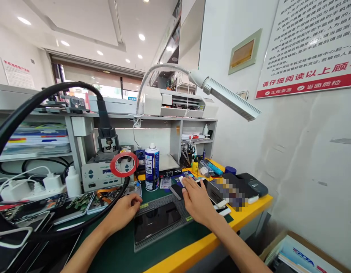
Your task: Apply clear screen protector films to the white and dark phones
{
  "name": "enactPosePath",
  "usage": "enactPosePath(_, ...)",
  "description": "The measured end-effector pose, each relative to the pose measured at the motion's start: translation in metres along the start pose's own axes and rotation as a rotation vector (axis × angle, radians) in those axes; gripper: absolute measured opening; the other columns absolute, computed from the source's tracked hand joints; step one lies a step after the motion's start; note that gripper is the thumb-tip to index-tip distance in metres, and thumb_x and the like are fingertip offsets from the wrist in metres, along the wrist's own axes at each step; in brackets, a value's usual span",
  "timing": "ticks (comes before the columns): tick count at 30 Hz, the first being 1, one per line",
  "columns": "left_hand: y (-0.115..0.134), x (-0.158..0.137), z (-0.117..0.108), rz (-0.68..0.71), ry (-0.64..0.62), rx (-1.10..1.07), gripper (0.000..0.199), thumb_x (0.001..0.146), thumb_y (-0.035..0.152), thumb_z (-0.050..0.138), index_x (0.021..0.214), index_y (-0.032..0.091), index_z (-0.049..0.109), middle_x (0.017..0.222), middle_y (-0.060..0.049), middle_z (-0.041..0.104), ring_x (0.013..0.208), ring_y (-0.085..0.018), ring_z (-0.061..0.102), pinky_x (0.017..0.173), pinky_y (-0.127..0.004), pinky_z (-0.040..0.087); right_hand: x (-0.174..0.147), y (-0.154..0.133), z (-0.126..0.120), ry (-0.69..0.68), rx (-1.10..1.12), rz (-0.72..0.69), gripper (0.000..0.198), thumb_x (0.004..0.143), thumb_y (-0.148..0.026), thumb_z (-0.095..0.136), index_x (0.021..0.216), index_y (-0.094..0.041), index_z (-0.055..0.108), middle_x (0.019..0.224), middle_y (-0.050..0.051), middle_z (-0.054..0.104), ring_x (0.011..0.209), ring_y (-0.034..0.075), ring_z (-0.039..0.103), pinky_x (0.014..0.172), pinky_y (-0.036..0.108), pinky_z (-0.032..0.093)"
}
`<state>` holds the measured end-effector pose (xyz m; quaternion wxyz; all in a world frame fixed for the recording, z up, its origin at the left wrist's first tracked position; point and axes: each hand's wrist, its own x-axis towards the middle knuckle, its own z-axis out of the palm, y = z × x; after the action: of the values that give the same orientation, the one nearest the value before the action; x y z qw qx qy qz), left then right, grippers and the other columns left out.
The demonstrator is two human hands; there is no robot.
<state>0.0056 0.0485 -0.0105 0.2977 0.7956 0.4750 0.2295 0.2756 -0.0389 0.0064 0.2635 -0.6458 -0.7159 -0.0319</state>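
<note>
The left hand (pixel 126 207), lower left of centre, curls narrow beside the mat (pixel 183 208), whether holding anything I cannot tell; the right hand (pixel 198 199), right of centre, reaches long-fingered to a white scrap (pixel 181 181), its grip unclear. Between them, a dark phone (pixel 158 220) lies on the mat. Behind, mid-frame, stands a can (pixel 152 167).

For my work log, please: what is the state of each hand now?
Left hand: loosely curled; whether it holds anything cannot be told.
Right hand: mostly extended, at a small white item; grip cannot be told.
</note>
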Motion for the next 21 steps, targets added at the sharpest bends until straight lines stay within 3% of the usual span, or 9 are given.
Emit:
enactPosePath(5,-0.003,-0.002,0.0,0.01,0.004,-0.002,0.028,0.088,0.036,0.037,0.096,0.017,0.057,0.06,0.004,0.048,0.049,-0.014,0.05,0.044,-0.024,0.036,0.017,0.013,0.01,-0.092,0.033,-0.031,0.045,0.099,-0.031,0.033,0.138,-0.021,0.054,0.138,0.008,0.058,0.134,0.027,0.046,0.115,0.052,0.024)
enactPosePath(10,-0.004,-0.002,-0.001,0.012,0.006,0.008,0.028,0.089,0.035,0.037,0.096,0.018,0.057,0.062,0.003,0.051,0.05,-0.015,0.053,0.045,-0.024,0.036,0.037,0.017,0.007,-0.043,0.028,0.008,0.039,0.099,-0.032,0.039,0.128,-0.02,0.062,0.129,0.01,0.064,0.122,0.027,0.056,0.111,0.045,0.031)
enactPosePath(16,-0.004,0.0,-0.001,0.021,0.001,-0.03,0.027,0.088,0.036,0.039,0.095,0.018,0.057,0.063,0.002,0.052,0.051,-0.015,0.053,0.045,-0.024,0.036,0.105,0.049,-0.002,-0.042,-0.012,0.169,0.03,0.096,-0.036,0.056,0.119,-0.019,0.061,0.124,0.009,0.061,0.105,0.023,0.061,0.091,0.044,0.051)
enactPosePath(21,-0.001,-0.002,-0.001,0.004,0.014,-0.051,0.025,0.086,0.035,0.04,0.091,0.017,0.057,0.067,0.001,0.055,0.052,-0.015,0.054,0.045,-0.025,0.036,0.15,0.068,0.007,-0.131,-0.028,0.219,0.033,0.094,-0.034,0.059,0.123,-0.018,0.058,0.126,0.009,0.058,0.106,0.024,0.061,0.088,0.045,0.053)
